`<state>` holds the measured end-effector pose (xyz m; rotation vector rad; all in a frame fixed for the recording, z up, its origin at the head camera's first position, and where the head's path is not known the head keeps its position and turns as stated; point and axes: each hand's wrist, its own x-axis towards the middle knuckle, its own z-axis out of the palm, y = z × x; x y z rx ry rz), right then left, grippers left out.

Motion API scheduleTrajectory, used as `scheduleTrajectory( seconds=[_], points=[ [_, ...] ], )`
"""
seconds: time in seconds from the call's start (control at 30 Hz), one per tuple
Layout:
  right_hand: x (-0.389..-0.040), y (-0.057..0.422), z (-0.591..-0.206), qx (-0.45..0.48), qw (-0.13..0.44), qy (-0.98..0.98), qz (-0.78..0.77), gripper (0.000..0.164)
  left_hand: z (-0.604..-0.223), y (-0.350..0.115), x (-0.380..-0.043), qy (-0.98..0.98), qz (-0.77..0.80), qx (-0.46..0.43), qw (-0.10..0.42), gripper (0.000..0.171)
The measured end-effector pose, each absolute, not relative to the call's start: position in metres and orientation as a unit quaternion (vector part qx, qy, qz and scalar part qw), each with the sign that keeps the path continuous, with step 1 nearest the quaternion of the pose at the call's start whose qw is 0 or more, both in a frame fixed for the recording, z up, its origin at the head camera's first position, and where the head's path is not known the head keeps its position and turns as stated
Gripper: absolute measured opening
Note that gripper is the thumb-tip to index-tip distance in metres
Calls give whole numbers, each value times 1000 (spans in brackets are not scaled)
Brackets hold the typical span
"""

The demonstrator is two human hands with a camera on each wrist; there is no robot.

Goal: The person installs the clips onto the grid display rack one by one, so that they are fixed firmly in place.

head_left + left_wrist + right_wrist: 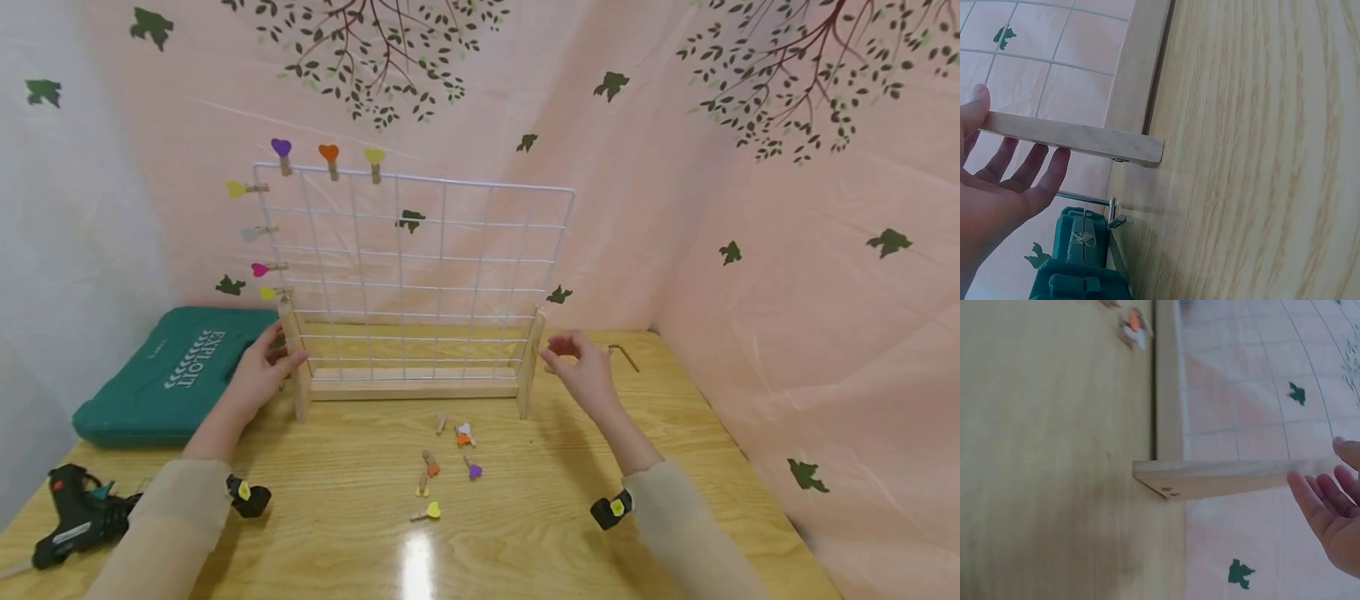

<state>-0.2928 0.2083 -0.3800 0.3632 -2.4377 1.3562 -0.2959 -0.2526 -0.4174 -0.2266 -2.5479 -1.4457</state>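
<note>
Wire rack (441, 257): upright in wooden stand (412, 389), between the hands, beyond scattered heart clips (462, 437).
Left hand (257, 377): grips left post (291, 330).
Right hand (585, 372): fingers loosely curved, just beside right post (531, 362); contact unclear.

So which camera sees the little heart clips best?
The head view: it clearly shows heart clips on the table and the wire grid. The right wrist view catches a blurry few; the left wrist view, none.
</note>
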Motion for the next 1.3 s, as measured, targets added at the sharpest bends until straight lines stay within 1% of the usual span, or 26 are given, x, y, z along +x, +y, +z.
scheduleTrajectory(
  seconds=[0.13, 0.3, 0.5, 0.6, 0.7, 0.83, 1.3],
  points=[
    [-273, 202, -391, 201, 137, -889, 387, 24, -417, -252, -296, -863, -490, -74, 99, 70],
    [-250, 184, -411, 278, 74, -900, 326, 25, -417, -252, -296, -860, -494, -77, 100, 69],
    [-236, 163, -440, 314, -18, -896, 315, 27, -417, -252, -295, -860, -494, -76, 104, 68],
    [-234, 155, -451, 317, -45, -892, 318, 24, -417, -252, -295, -861, -492, -78, 106, 68],
    [-234, 149, -459, 323, -56, -889, 319, 23, -418, -251, -296, -862, -490, -79, 103, 68],
    [-235, 145, -462, 329, -56, -889, 315, 22, -418, -251, -296, -863, -489, -82, 99, 68],
    [-240, 145, -461, 336, -85, -886, 308, 15, -416, -251, -293, -867, -484, -80, 91, 71]
  ],
)
